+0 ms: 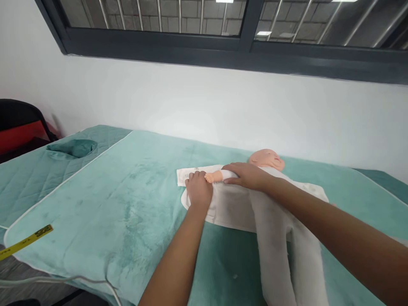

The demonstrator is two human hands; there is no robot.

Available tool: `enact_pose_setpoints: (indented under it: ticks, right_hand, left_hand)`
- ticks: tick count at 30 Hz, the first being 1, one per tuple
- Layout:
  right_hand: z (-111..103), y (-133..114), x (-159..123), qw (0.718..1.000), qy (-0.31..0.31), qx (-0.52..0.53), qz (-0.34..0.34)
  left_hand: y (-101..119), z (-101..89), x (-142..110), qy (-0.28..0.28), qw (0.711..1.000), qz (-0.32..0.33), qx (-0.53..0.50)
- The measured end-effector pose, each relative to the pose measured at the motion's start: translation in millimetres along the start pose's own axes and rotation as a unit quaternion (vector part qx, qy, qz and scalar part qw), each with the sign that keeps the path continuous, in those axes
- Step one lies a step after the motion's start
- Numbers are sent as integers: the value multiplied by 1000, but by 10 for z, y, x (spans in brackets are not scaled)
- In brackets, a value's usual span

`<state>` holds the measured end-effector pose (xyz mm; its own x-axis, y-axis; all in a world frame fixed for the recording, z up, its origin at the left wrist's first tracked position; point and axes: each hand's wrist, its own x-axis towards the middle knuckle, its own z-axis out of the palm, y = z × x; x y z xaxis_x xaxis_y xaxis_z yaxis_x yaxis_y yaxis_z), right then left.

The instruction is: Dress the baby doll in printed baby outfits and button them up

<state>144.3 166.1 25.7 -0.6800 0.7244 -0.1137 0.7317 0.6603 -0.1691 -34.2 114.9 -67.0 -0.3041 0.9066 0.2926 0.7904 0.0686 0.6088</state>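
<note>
A baby doll (272, 221) with a soft white body lies on its back on the bed, head (266, 159) toward the wall and legs toward me. Spread open beneath it is a white baby shirt (229, 210), one sleeve (183, 176) stretched out to the left. My right hand (247, 175) is closed around the doll's left-side arm, with the small plastic hand (213, 177) sticking out past my fingers. Next to that plastic hand, my left hand (199, 189) has its fingers curled on the shirt by the sleeve; the fabric under them is partly hidden.
A teal plush cover (127, 204) spreads over the bed. At left are a dark green cloth bundle (72, 148) and a black-and-red chair or bag (22, 131). A yellow tape strip (27, 242) and a pale cable (76, 278) are at lower left. A white wall (159, 97) stands behind.
</note>
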Motion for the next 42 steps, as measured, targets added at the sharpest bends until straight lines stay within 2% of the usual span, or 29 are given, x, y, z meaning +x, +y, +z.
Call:
enact_pose_setpoints:
  ticks: [2,4,8,13,23,25,27,29,32,34,36,37,38,40,41,42]
  right_hand:
    - [1,0,8,1000,-4,-11,15]
    - [8,-11,35,998,-6,-36,42]
    - [51,-61,135,993,-27,-76,83]
    - [102,-80,192,993,-52,-76,72]
    - [106,-44,60,997,-8,-68,41]
    - [130,-58,43,995,0,-92,44]
    - [181,-81,60,991,12,-118,55]
    - [246,-117,112,988,25,-137,66]
    - [300,-186,192,986,42,-145,72]
    - [265,-205,159,985,57,-146,73]
    - [183,-162,-13,982,115,-109,106]
    - [140,-110,-157,973,162,-76,146]
    - [109,-35,-335,953,225,-25,202]
    - [118,165,-750,878,314,34,360]
    - [170,276,-958,841,341,52,418]
    - [253,381,-1149,816,349,67,456]
  left_hand:
    - [-24,-44,6,17,995,-43,-91]
    - [-30,-74,-2,39,977,-76,-195]
    - [6,-82,-52,84,936,-77,-332]
    - [44,-52,-79,110,920,-44,-373]
    - [11,1,-21,156,906,-75,-386]
    - [32,-4,-52,157,918,-49,-362]
    - [71,-11,-105,137,941,20,-310]
    - [113,-7,-160,91,957,116,-249]
    - [148,22,-204,8,956,234,-177]
    - [143,46,-193,-16,957,250,-145]
    - [123,62,-158,6,969,210,-130]
    - [110,67,-136,31,975,178,-128]
    - [97,69,-114,61,979,144,-128]
    - [72,72,-74,111,983,81,-126]
    - [61,75,-58,123,983,55,-126]
    - [52,80,-44,127,983,33,-127]
